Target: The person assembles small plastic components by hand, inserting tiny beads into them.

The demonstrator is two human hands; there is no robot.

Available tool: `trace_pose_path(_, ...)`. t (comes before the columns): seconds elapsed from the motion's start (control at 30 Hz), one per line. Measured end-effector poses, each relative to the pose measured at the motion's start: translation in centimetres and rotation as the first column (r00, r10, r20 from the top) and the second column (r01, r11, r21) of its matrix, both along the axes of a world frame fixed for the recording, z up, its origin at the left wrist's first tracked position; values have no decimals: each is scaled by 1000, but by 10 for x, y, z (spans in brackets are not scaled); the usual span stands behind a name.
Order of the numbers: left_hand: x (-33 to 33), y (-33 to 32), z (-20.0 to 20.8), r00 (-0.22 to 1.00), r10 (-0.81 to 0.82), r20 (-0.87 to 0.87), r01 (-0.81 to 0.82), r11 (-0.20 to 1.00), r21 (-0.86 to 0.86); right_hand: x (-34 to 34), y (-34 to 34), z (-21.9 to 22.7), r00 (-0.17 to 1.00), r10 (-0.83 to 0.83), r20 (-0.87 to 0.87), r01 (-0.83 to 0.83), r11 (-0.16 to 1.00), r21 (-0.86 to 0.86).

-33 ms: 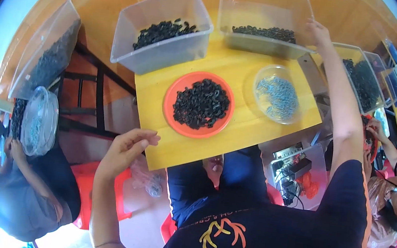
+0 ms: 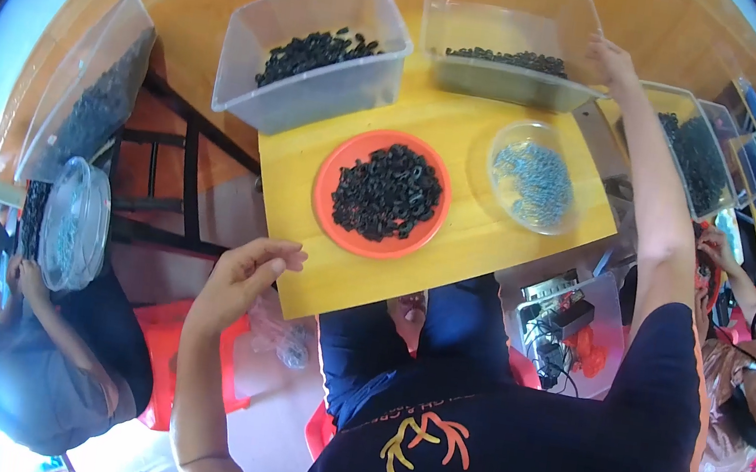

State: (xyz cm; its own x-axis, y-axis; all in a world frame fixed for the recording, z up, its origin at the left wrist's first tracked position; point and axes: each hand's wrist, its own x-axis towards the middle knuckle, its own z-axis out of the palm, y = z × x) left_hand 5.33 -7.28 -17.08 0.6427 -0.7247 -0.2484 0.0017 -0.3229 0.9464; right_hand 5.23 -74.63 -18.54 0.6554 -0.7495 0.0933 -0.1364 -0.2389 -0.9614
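Holds the right edge of the far clear bin in the right hand, with fingers curled at the rim; cannot clearly make out fingertips or thumb. Holds nothing in the left hand, with fingers loosely bent and thumb apart, at the left edge of the yellow table; cannot tell whether touching it. Loses the far bin's top to the upper border of the view. Shows in that bin, at the table's far side, cloudy see-through walls and a low heap of small black pieces, partly hidden behind the front wall. Shows nearer, on the table, an orange bowl full of black curved pieces, and a clear dish of bluish bits, too small to tell in shape
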Motion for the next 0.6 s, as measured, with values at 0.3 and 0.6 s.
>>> trace_pose_path(0.3, 20, -24, -55, 918, 132, 375, -172, 982, 76, 33, 1, -8, 950, 107, -294, -80, 992, 101)
trace_pose_path(0.6, 43, -71, -101, 863, 259, 434, -355, 922, 155, 7, 48, 13, 955, -284, 82, 190, 379, -906)
